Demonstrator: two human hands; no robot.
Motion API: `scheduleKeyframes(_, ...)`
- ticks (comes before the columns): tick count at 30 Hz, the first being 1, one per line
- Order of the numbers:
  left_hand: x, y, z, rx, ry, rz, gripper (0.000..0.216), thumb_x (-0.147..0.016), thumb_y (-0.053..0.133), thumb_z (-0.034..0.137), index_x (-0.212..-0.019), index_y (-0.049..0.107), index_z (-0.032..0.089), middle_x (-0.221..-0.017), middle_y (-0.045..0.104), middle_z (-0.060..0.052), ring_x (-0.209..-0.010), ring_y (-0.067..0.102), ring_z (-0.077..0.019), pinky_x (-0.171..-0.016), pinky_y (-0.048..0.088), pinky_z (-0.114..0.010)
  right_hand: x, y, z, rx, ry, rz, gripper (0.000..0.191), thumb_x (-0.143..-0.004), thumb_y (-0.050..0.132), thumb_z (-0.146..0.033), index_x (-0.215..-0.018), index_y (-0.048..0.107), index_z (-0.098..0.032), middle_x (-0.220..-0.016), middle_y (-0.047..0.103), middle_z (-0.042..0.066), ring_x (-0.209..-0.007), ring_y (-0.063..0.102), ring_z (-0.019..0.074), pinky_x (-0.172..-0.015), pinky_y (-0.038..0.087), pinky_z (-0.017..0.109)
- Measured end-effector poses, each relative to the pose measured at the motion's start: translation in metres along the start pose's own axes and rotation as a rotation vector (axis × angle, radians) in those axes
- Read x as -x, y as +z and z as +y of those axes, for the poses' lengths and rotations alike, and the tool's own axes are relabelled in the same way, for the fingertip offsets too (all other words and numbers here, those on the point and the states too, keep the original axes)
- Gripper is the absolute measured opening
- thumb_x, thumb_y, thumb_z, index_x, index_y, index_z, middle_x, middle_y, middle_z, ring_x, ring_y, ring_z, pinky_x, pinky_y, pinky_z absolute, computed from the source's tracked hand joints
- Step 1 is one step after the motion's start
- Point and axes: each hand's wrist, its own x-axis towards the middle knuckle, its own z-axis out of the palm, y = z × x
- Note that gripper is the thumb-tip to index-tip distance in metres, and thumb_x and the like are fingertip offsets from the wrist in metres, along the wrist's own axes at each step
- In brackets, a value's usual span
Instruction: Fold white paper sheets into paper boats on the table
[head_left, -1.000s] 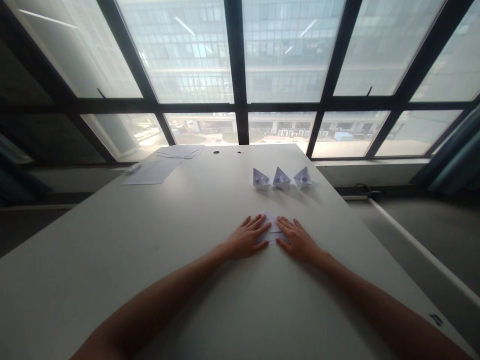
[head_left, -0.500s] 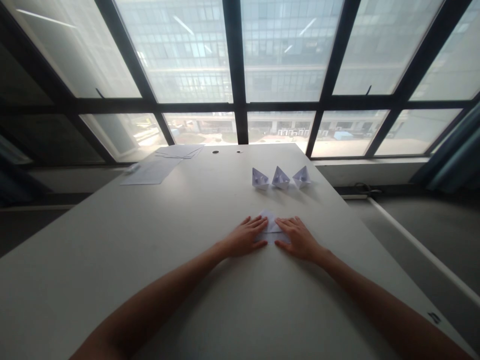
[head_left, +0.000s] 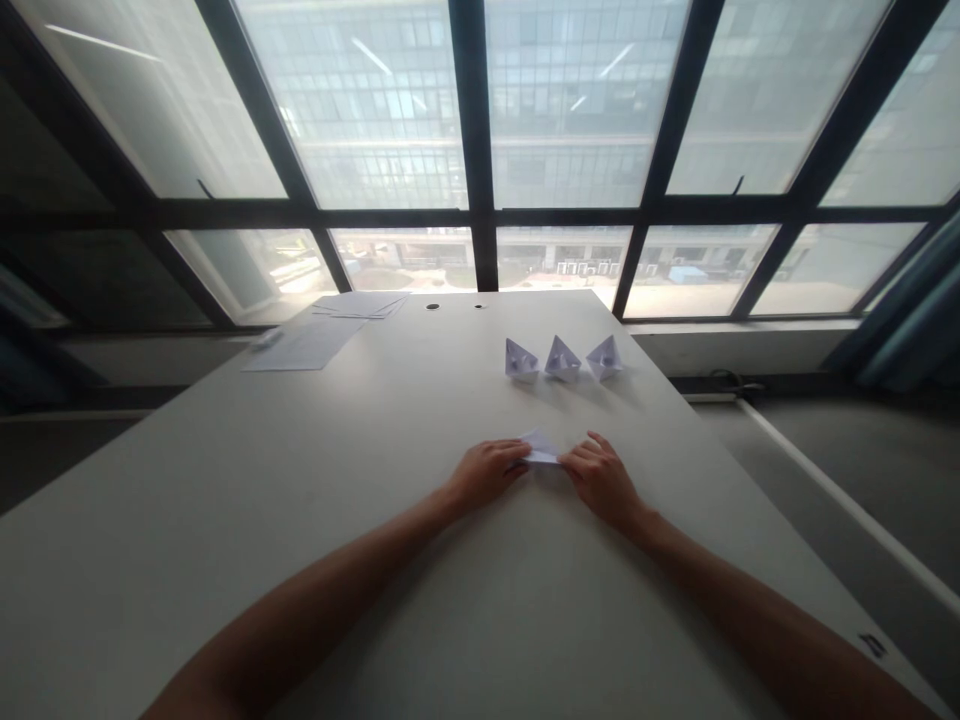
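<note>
Between my two hands is a small folded sheet of white paper, its pointed top facing away from me. My left hand pinches its left end, thumb below and fingers on top. At the right end, my right hand grips the paper's corner between thumb and bent fingers, with one finger raised. The paper's lower edge looks lifted a little from the table. Beyond my hands stand three folded paper boats in a row, upright and apart from one another.
The white table reaches to the window wall. Several flat paper sheets lie at its far left, some overlapping. A dark round hole is near the far edge. A blue curtain hangs at the right.
My hands went from lying flat on the paper to pinching its two ends. The lower strip of paper that showed beneath the triangle no longer shows. The boats stay put.
</note>
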Motion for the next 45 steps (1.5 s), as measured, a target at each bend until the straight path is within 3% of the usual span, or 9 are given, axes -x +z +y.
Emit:
scheduleKeyframes(5,0.000,0.000,-0.008,0.044,-0.169,0.120,0.027,-0.092,0.058,0.041,-0.113,0.070,0.029,-0.113,0.072,-0.002,-0.103,0.067,-0.0229,-0.094,0.051,-0.035,0.000,-0.003,0.003,0.025,0.047,0.132,0.024,-0.094,0.050,-0.011,-0.092,0.071,-0.022,-0.080,0.071,0.003,-0.083,0.061,0.0180,-0.109,0.031,0.039)
scheduleKeyframes(10,-0.003,0.000,-0.014,0.251,-0.197,0.249,0.035,-0.093,0.056,0.043,-0.120,0.066,0.023,-0.128,0.061,-0.008,-0.117,0.059,-0.0240,-0.103,0.045,-0.038,0.001,-0.003,0.008,0.000,0.124,0.225,0.024,-0.096,0.049,-0.014,-0.090,0.071,-0.021,-0.082,0.072,0.004,-0.084,0.062,0.0185,-0.106,0.034,0.037)
scheduleKeyframes(15,-0.007,-0.004,-0.018,0.520,-0.446,0.371,0.052,-0.094,0.048,0.051,-0.134,0.053,0.017,-0.121,0.059,-0.013,-0.096,0.063,-0.0211,-0.080,0.052,-0.033,0.002,-0.003,0.012,-0.025,0.189,0.333,0.022,-0.098,0.050,-0.024,-0.093,0.071,-0.020,-0.088,0.073,0.006,-0.086,0.063,0.0198,-0.102,0.036,0.037)
scheduleKeyframes(21,-0.005,-0.011,-0.011,0.707,-0.492,0.266,0.068,-0.089,0.054,0.058,-0.142,0.043,0.018,-0.069,0.053,0.004,-0.058,0.046,-0.0113,-0.055,0.035,-0.022,0.002,-0.004,0.014,0.015,0.205,0.390,0.021,-0.098,0.051,-0.023,-0.095,0.071,-0.020,-0.086,0.073,0.004,-0.087,0.063,0.0198,-0.103,0.034,0.038)
scheduleKeyframes(29,-0.005,-0.013,-0.008,1.039,-0.495,0.280,0.066,-0.076,0.073,0.052,-0.130,0.057,0.017,-0.075,0.061,0.001,-0.058,0.047,-0.0088,-0.052,0.032,-0.020,0.002,-0.006,0.017,0.044,0.184,0.415,0.018,-0.097,0.052,-0.022,-0.095,0.070,-0.021,-0.086,0.072,0.003,-0.089,0.063,0.0191,-0.104,0.033,0.039)
scheduleKeyframes(34,-0.006,-0.009,-0.016,0.907,-0.421,0.362,0.051,-0.076,0.075,0.045,-0.117,0.068,0.016,-0.074,0.061,0.001,-0.065,0.053,-0.0119,-0.061,0.041,-0.024,0.002,-0.006,0.022,0.033,0.150,0.437,0.017,-0.097,0.053,-0.022,-0.097,0.071,-0.021,-0.088,0.073,0.003,-0.091,0.062,0.0193,-0.103,0.034,0.039)
scheduleKeyframes(39,-0.005,-0.004,-0.020,0.489,-0.215,0.554,0.015,-0.081,0.073,0.034,-0.089,0.077,0.023,-0.081,0.058,-0.002,-0.075,0.054,-0.0156,-0.071,0.045,-0.030,0.002,-0.005,0.025,-0.025,0.084,0.454,0.019,-0.097,0.053,-0.020,-0.100,0.071,-0.022,-0.092,0.074,0.004,-0.093,0.062,0.0191,-0.102,0.037,0.038)
scheduleKeyframes(42,-0.003,-0.006,-0.021,0.264,-0.171,0.676,0.008,-0.084,0.070,0.030,-0.084,0.078,0.027,-0.086,0.054,-0.003,-0.082,0.053,-0.0177,-0.075,0.047,-0.032,0.002,-0.005,0.024,-0.053,0.056,0.422,0.025,-0.097,0.049,-0.017,-0.104,0.072,-0.022,-0.102,0.074,0.004,-0.100,0.062,0.0191,-0.103,0.037,0.039)
scheduleKeyframes(45,0.001,-0.009,-0.017,0.048,-0.203,0.538,0.023,-0.087,0.058,0.014,-0.087,0.077,0.027,-0.101,0.059,-0.006,-0.099,0.055,-0.0220,-0.089,0.046,-0.039,0.002,-0.003,0.024,-0.053,0.077,0.304,0.029,-0.097,0.046,-0.015,-0.108,0.072,-0.023,-0.112,0.073,0.005,-0.108,0.061,0.0199,-0.104,0.037,0.040)
